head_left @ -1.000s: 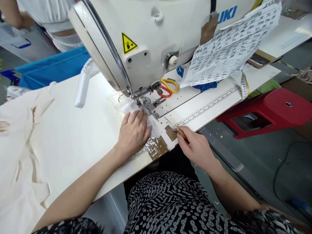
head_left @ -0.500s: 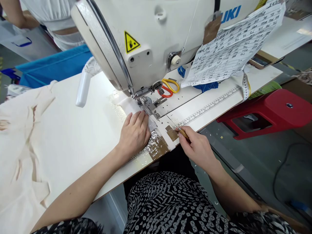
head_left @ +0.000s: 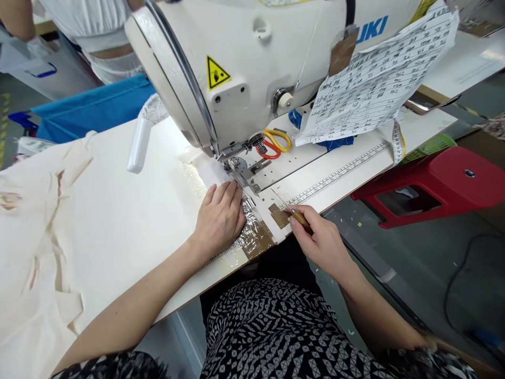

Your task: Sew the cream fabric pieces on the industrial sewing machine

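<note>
My left hand (head_left: 220, 217) lies flat beside the presser foot (head_left: 241, 172), its fingers stretched out over a piece of white fabric (head_left: 210, 169). The hand covers part of that fabric. In my right hand (head_left: 322, 239) is an awl (head_left: 302, 220) with a wooden handle, held at the table's front edge. Its thin metal shaft points up and left toward the needle area of the sewing machine (head_left: 244, 58). Between the two hands, a narrow white strip (head_left: 269, 223) runs to the table edge beside shiny brown tape (head_left: 254, 236).
Scissors (head_left: 279, 141) with red and yellow handles lie behind the needle area. A handwritten sheet (head_left: 379, 79) hangs at the right. Cream fabric (head_left: 35, 237) covers the table's left end. A red stool (head_left: 461, 176) stands right, and another person (head_left: 94, 31) is at upper left.
The camera view has shifted slightly, so the machine's head appears a little further right. Both hands keep nearly the same place and hold.
</note>
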Tool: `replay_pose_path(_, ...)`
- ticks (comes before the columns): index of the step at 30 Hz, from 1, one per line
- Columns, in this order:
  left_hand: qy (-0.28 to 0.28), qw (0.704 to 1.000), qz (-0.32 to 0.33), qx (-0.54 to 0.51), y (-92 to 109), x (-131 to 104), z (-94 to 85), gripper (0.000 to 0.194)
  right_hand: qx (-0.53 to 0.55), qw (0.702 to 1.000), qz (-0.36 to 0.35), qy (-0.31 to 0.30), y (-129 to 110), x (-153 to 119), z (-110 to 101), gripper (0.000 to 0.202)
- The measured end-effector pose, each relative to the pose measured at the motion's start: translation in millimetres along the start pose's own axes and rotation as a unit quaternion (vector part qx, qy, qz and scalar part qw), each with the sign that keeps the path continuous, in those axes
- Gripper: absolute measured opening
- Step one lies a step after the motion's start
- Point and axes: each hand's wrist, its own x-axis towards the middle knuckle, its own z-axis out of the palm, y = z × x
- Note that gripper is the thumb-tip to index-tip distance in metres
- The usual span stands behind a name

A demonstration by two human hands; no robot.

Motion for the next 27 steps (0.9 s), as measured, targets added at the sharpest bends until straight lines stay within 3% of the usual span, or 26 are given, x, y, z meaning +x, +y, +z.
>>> replay_pose_path(11, 0.000, 1.000, -0.016, -0.010, -5, 2, 3.0, 0.052, 0.123, 0.992, -0.039, 0.012, -13, 2, 5, 0.027)
replay_pose_path(18, 0.026, 0.999, -0.020, -0.018, -15, 8, 10.1, 0.050, 0.155, 0.973, -0.168, 0.034, -24, 24, 25, 0.019)
replay_pose_path(21, 0.030, 0.998, -0.035, -0.043, -19, 11, 11.9, 0.047, 0.074, 0.975, -0.207, 0.018, -29, 37, 38, 0.027)
replay_pose_path(27, 0.020, 0.996, -0.042, -0.074, -25, 14, 11.2, 0.045, -0.134, 0.969, -0.207, -0.020, -39, 55, 55, 0.036)
